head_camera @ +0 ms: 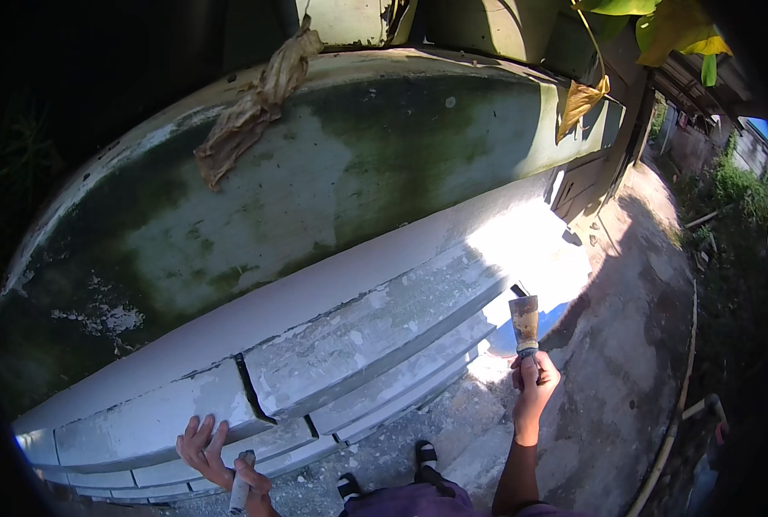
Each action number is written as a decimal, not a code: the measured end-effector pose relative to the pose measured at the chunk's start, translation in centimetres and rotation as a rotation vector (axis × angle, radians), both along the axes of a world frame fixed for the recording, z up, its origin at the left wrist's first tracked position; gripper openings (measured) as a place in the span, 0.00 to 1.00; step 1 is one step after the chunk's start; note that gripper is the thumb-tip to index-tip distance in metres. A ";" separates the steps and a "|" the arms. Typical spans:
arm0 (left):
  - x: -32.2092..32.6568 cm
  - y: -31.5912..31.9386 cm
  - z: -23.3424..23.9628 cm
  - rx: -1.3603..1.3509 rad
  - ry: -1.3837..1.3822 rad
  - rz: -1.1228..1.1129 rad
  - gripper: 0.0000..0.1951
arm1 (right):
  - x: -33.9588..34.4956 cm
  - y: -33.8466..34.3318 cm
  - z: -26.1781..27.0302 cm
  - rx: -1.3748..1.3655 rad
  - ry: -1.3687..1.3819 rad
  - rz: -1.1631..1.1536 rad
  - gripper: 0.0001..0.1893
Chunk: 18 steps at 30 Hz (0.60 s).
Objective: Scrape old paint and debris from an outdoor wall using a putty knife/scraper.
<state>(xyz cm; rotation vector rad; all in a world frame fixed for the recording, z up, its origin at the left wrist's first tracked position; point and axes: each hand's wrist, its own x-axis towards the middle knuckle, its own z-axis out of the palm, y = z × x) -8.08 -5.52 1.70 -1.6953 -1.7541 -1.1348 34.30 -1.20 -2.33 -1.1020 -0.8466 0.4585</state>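
In my right hand [534,375] is a putty knife [524,320], its worn, stained blade pointing up and away from me. The blade stands in front of the sunlit end of the block wall; whether it touches anything is unclear. My left hand [212,455] lies at the front edge of a pale grey block course [157,410], fingers spread on it. Between the thumb and palm of that hand sits a grey cylindrical object [240,485], whose kind I cannot tell. Patchy white coating covers the long block [384,329] to the right, past a dark vertical joint [249,388].
A green-stained rendered panel [358,168] rises behind the blocks. A dry brown leaf [248,123] hangs before it, and a yellowed leaf [581,106] dangles at right. Rough concrete ground [610,381] runs alongside, with a long pole [671,439] at its edge. My sandalled feet [426,454] stand below.
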 end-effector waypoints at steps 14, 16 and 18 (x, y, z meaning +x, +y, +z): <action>-0.4 -0.9 3.5 0.027 -0.022 -0.305 0.29 | -11.9 -10.9 -6.6 -0.160 0.456 0.128 0.12; -0.7 -0.9 3.4 0.017 -0.022 -0.318 0.28 | -12.4 -11.2 -6.1 -0.204 0.414 0.140 0.12; -1.0 -0.8 2.9 0.033 -0.004 -0.317 0.28 | -13.2 -11.2 -5.8 -0.255 0.366 0.124 0.11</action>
